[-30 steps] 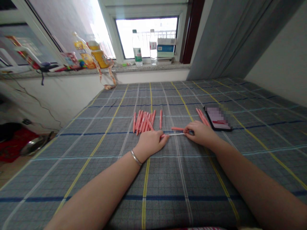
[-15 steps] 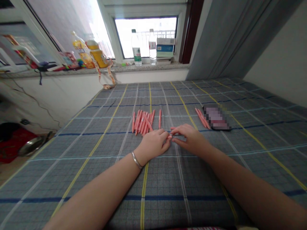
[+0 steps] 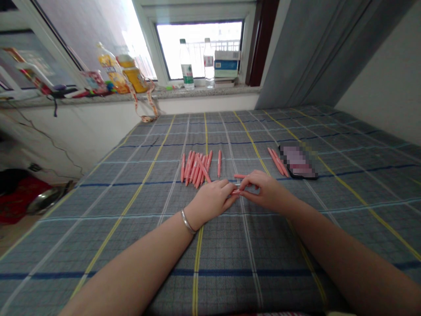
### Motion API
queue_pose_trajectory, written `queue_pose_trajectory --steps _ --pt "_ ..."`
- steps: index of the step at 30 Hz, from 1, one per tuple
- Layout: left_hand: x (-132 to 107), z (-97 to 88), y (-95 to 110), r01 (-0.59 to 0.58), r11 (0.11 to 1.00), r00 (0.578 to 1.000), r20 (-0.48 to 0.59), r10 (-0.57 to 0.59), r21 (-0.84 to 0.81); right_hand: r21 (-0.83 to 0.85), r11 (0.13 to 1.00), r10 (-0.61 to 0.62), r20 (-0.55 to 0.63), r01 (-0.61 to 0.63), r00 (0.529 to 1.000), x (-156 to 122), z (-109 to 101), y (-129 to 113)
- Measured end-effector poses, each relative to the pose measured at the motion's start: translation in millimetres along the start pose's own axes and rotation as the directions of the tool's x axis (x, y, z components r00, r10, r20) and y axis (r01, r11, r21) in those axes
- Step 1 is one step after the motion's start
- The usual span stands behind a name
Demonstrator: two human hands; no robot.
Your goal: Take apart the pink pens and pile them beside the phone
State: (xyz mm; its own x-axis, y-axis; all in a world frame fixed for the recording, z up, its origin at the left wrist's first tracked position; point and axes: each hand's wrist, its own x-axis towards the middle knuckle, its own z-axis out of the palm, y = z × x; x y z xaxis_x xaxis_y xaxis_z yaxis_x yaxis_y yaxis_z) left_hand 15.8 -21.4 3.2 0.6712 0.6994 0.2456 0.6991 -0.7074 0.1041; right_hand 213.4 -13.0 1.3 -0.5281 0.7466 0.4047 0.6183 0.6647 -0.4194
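My left hand [image 3: 212,199] and my right hand [image 3: 263,191] meet over the checked bedsheet [image 3: 210,245], both pinched on a pink pen [image 3: 235,192] held between their fingertips. Another pink pen part [image 3: 239,176] lies just beyond my right hand. A bundle of several pink pens [image 3: 196,166] lies ahead of my left hand, with one single pen [image 3: 219,163] beside it. Two more pink pens [image 3: 277,161] lie to the right, next to a phone [image 3: 297,161].
A stone window ledge [image 3: 184,93] at the back carries two water bottles [image 3: 186,65], a box [image 3: 225,66], yellow containers [image 3: 133,79] and clutter. Grey curtain [image 3: 315,52] hangs at right. The floor at left holds a red cloth [image 3: 19,197].
My right hand has slid left toward my left hand, closing the gap; the thin white refill seen between them a second ago is now hidden inside the pink pen.
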Motion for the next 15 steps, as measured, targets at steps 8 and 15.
queue_pose_trajectory --steps 8,15 --pt "-0.2 0.2 -8.6 0.14 0.99 0.989 -0.049 -0.14 -0.015 -0.013 0.993 0.117 0.118 -0.116 0.986 -2.1 -14.3 23.5" --pt "1.8 1.0 -14.1 0.226 0.974 0.968 -0.11 -0.225 -0.004 -0.102 0.988 0.138 0.235 -0.117 0.962 -2.1 -12.9 23.4"
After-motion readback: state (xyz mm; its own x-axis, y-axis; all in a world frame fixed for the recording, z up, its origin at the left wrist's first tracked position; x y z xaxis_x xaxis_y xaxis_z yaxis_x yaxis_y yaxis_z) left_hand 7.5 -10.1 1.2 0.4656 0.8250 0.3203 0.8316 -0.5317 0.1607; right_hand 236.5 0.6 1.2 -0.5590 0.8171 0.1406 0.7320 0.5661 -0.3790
